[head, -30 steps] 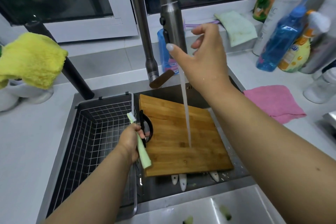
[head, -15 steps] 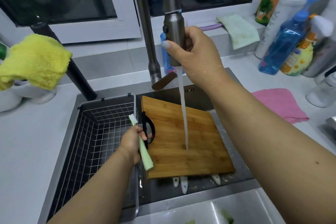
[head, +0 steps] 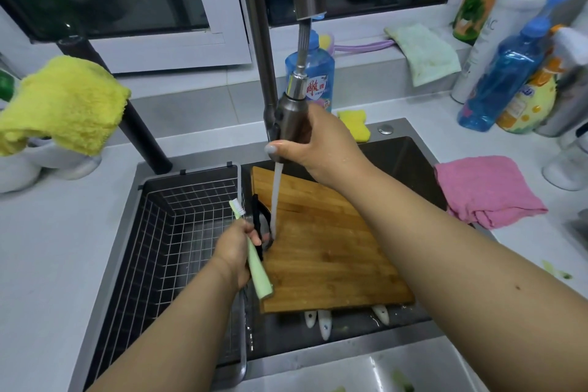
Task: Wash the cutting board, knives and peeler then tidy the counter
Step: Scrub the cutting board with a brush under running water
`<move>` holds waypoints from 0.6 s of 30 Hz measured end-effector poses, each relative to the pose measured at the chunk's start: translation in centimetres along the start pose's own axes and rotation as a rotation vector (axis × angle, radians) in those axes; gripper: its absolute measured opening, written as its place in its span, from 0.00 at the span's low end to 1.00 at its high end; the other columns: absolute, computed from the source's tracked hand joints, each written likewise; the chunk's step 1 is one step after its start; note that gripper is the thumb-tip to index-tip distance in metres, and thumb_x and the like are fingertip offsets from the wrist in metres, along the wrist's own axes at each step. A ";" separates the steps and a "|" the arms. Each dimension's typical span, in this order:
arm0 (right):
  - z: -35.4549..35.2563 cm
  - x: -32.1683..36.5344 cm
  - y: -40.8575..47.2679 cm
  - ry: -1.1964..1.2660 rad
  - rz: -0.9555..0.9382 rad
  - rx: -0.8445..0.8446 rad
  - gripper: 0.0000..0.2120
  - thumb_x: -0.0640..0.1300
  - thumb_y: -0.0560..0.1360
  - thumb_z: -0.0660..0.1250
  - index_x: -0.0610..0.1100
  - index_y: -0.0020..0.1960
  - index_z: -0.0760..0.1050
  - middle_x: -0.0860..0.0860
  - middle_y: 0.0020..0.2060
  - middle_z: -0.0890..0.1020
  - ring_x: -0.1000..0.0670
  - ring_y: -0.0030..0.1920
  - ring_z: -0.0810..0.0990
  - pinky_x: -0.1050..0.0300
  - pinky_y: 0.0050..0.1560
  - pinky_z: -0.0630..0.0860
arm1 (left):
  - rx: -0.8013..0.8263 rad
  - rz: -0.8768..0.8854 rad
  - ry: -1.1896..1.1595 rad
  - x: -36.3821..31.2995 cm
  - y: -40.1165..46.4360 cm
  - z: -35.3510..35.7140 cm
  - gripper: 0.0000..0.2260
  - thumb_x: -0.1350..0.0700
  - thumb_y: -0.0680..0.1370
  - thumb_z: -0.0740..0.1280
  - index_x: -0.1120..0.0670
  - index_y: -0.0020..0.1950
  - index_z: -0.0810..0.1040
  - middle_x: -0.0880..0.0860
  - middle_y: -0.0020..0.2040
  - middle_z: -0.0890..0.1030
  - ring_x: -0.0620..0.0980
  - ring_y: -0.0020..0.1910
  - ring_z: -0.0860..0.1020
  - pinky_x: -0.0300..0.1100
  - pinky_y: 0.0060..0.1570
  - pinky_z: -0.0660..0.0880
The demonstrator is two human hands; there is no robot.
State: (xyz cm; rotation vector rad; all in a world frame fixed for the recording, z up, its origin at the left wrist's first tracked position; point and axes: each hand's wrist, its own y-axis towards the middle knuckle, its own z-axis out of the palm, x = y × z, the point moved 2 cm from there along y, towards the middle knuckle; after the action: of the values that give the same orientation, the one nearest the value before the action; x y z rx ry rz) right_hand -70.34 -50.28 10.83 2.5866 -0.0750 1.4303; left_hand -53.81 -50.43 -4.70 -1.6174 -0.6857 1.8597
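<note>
White counter [head: 57, 248], dark window behind. Right hand [head: 321, 146] grips sprayer head [head: 291, 118]; left hand [head: 237, 251] holds toothbrush [head: 254, 259] and peeler [head: 258, 226] over cutting board [head: 327, 251].

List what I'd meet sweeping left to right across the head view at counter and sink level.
Yellow cloth → wire basket → left hand holding a green toothbrush and black peeler → cutting board → pink cloth.

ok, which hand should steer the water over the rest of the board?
Right. The right hand grips the spray head above the cutting board; the left hand holds toothbrush and peeler.
</note>
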 end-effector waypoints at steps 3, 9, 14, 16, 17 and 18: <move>0.4 0.1 1.2 0.001 0.001 -0.025 0.24 0.52 0.68 0.75 0.48 0.60 0.70 0.62 0.41 0.73 0.64 0.39 0.71 0.74 0.34 0.67 | -0.009 0.009 0.001 0.1 0.3 -0.1 0.20 0.55 0.79 0.55 0.56 0.26 0.64 0.61 0.40 0.79 0.57 0.40 0.77 0.51 0.48 0.74; 0.1 -0.7 2.7 -0.095 -0.008 -0.081 0.23 0.53 0.68 0.75 0.49 0.58 0.71 0.58 0.47 0.76 0.56 0.49 0.76 0.68 0.44 0.72 | -0.002 0.008 0.000 0.1 0.2 -0.1 0.21 0.55 0.80 0.55 0.56 0.26 0.64 0.60 0.38 0.79 0.57 0.37 0.77 0.49 0.45 0.75; -0.5 -1.1 3.4 -0.149 -0.011 -0.085 0.24 0.53 0.68 0.75 0.48 0.59 0.71 0.54 0.52 0.78 0.54 0.51 0.74 0.66 0.45 0.70 | 0.005 0.006 0.010 0.1 0.1 -0.2 0.21 0.54 0.80 0.55 0.56 0.26 0.64 0.60 0.40 0.79 0.56 0.37 0.77 0.48 0.45 0.74; 0.0 -0.8 3.8 -0.141 -0.010 -0.090 0.24 0.54 0.68 0.75 0.48 0.59 0.71 0.52 0.54 0.79 0.51 0.54 0.76 0.60 0.50 0.71 | 0.009 0.008 0.011 0.0 0.0 -0.1 0.21 0.55 0.80 0.55 0.56 0.26 0.64 0.59 0.39 0.78 0.56 0.37 0.77 0.48 0.44 0.74; 0.1 -0.7 4.0 -0.139 -0.012 -0.092 0.24 0.53 0.68 0.75 0.47 0.59 0.71 0.51 0.55 0.79 0.50 0.56 0.77 0.60 0.51 0.71 | 0.010 0.007 0.010 0.0 0.0 -0.1 0.21 0.55 0.80 0.55 0.56 0.26 0.64 0.59 0.39 0.79 0.56 0.37 0.77 0.48 0.44 0.74; 0.1 -0.6 4.1 -0.137 -0.014 -0.093 0.25 0.53 0.68 0.75 0.47 0.60 0.71 0.51 0.56 0.79 0.50 0.57 0.77 0.61 0.52 0.70 | 0.011 0.004 0.007 0.0 0.0 -0.1 0.21 0.55 0.80 0.55 0.56 0.26 0.64 0.60 0.40 0.79 0.57 0.38 0.77 0.48 0.44 0.75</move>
State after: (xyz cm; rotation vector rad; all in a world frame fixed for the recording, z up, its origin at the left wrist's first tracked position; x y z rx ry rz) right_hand -71.07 -54.38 10.85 2.6001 -0.1384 1.2127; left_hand -53.74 -50.38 -4.71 -1.6189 -0.6689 1.8563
